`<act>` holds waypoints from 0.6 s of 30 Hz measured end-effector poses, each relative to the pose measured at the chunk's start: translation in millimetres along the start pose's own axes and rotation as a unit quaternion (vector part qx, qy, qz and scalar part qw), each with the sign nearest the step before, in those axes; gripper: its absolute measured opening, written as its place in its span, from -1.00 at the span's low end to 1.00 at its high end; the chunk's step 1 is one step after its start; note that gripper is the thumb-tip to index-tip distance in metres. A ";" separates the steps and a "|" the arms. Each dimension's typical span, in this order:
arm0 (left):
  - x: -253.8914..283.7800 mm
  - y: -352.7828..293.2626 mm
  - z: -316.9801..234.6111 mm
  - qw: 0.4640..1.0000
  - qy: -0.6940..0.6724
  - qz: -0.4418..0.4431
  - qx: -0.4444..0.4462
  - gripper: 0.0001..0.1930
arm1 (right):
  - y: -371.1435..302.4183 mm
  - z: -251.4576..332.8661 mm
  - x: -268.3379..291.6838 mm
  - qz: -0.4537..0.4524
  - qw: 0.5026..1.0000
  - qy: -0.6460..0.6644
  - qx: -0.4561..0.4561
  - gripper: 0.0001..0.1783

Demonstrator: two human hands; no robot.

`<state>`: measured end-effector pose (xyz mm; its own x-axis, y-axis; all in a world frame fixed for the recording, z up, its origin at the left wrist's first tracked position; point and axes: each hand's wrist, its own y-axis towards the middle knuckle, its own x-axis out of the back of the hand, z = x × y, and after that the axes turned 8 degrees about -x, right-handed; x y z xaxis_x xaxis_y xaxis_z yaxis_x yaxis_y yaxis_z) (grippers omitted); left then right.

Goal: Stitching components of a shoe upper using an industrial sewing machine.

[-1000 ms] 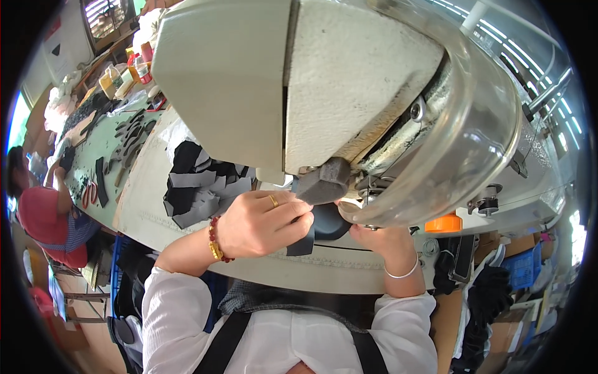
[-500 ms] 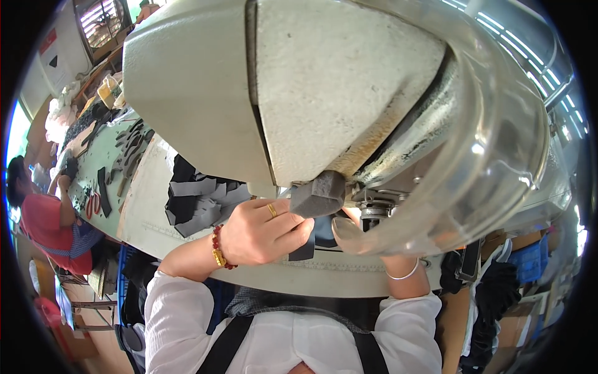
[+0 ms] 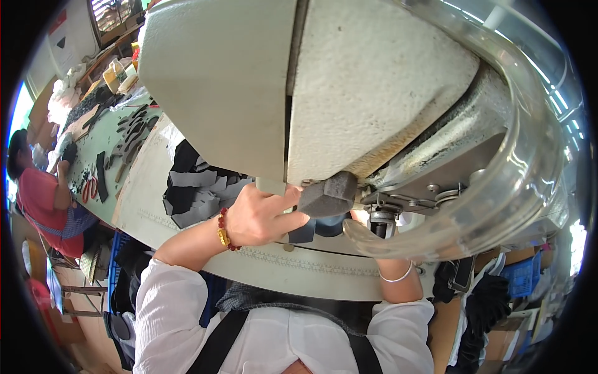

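Note:
My left hand (image 3: 258,215), with a red-and-gold beaded bracelet at the wrist, is under the pale sewing machine head (image 3: 374,81). Its fingers are bent and closed, their tips partly hidden behind a grey foam-like block (image 3: 324,198) fixed to the machine. What they hold does not show. Dark fabric (image 3: 302,234) lies just beside these fingers, on the pale work table (image 3: 311,268). My right hand (image 3: 393,267) reaches in behind the clear plastic guard (image 3: 430,240). A white bangle shows at that wrist, but the machine and guard hide the fingers.
A heap of grey and black fabric pieces (image 3: 202,193) lies left of my left hand. Farther left, a person in red (image 3: 47,199) works at a green table (image 3: 103,153) with red-handled scissors (image 3: 90,188). A blue crate (image 3: 522,274) stands at the right.
The machine head, guard and block appear farther right as my view shifts. My left hand has opened its curl slightly, its index finger now higher, near the machine's lower edge.

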<state>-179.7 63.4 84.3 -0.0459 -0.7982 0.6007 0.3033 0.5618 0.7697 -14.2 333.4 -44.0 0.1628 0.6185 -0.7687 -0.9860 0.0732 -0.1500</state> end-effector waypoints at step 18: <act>-13.0 -14.6 4.3 0.999 -0.021 -0.034 0.020 -0.60 | -13.1 28.7 -60.8 -0.103 0.566 0.741 -0.346 -0.61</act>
<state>-187.7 66.5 66.2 -0.1054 -0.8251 0.5551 0.2597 0.5160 0.8163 -12.2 317.3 22.5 0.6295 -0.7202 -0.2916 -0.7733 -0.6174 -0.1443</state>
